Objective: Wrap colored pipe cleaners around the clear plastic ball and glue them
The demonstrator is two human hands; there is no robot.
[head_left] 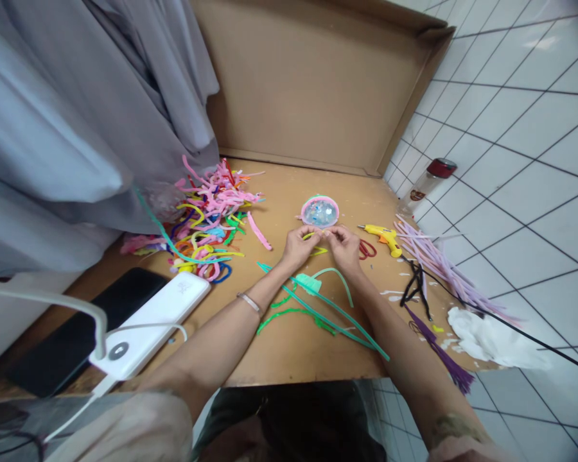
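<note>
My left hand (300, 248) and my right hand (343, 248) meet at the middle of the table, fingertips pinched close together. What they hold between them is too small to make out. Beside the left fingers shows a bent yellow pipe cleaner (318, 251); whether it is held or lies on the table I cannot tell. Just beyond the fingertips sits a round, clear shiny piece (320, 212) with a pink fuzzy rim. Teal pipe cleaners (337, 316), a pale green piece (308, 283) and green pipe cleaners (289, 312) lie beneath my forearms.
Left is a heap of coloured pipe cleaners (216, 199), with a white power bank (149, 324) and black phone (91, 327) nearer. Right lie a yellow glue gun (383, 237), red-handled scissors (367, 249), lilac pipe cleaners (443, 276), purple tassel (443, 356) and bottle (421, 189).
</note>
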